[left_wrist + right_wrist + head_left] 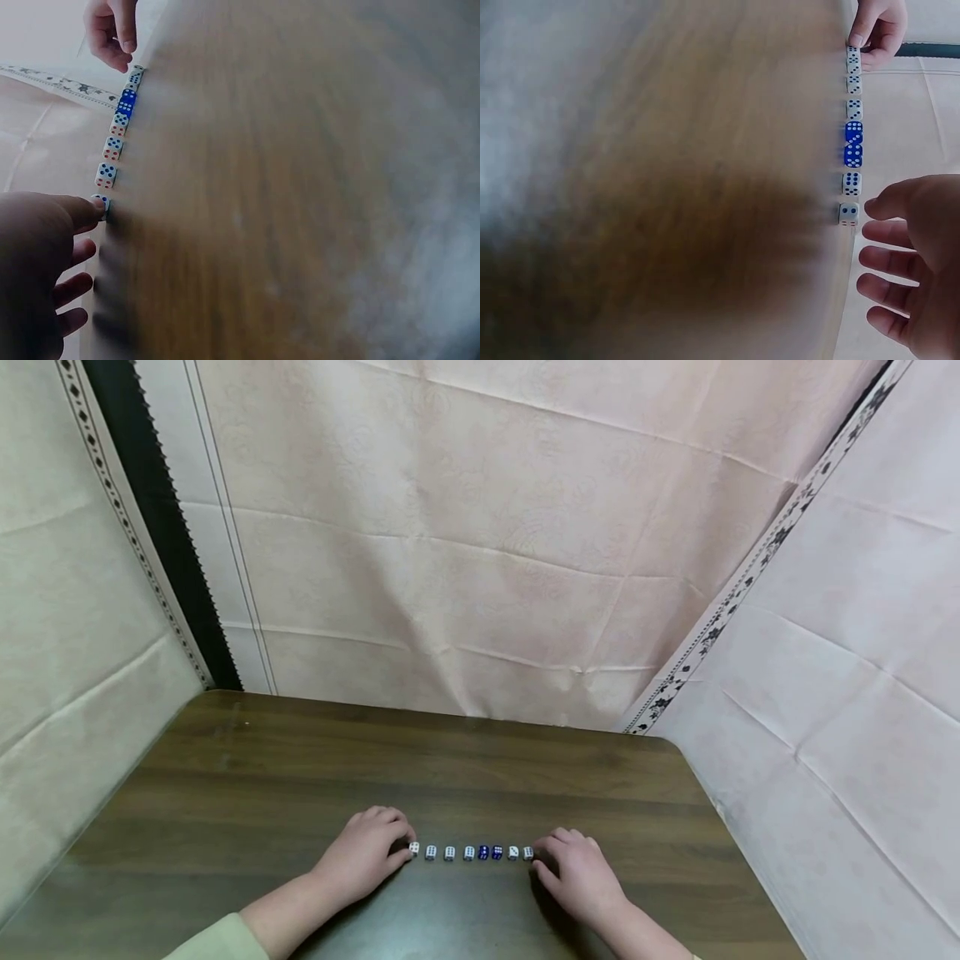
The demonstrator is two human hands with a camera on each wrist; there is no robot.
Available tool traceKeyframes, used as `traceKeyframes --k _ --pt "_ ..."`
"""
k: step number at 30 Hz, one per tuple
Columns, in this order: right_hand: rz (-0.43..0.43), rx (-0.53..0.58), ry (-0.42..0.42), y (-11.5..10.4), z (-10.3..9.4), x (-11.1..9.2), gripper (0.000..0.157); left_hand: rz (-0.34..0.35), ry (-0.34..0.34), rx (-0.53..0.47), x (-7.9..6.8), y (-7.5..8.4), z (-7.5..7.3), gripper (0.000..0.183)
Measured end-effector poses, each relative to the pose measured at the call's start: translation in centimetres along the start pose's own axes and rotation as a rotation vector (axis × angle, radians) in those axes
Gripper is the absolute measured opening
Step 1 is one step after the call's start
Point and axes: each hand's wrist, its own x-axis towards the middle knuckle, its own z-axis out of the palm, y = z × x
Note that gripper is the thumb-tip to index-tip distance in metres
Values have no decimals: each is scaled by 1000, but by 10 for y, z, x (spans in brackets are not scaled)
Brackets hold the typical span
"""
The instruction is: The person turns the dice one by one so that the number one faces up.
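Note:
A row of small dice runs across the table, with two blue dice (491, 852) side by side among several white dice (449, 852). My left hand (367, 852) pinches the white die (414, 847) at the row's left end between thumb and forefinger. In the left wrist view the thumb covers part of that die (103, 204). At the other end, my right hand (581, 872) is beside the last white die (528, 853). Its fingers (889, 262) are spread and relaxed, and a narrow gap separates the thumb from the die (848, 214) in the right wrist view.
The dark wooden table (420, 760) has rounded far corners. Pale patterned cloth (480, 543) hangs behind it and along both sides. A black strip (165, 527) shows at the back left.

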Motion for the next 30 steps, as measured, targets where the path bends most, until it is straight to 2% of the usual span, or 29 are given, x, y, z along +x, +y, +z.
traceKeyframes --k 8,30 --pt "-57 -34 23 -1 -2 6 13 7 11 21 0 1 0 7" --pt "-105 -43 21 0 1 15 8 11 20 52 1 -1 3 7"
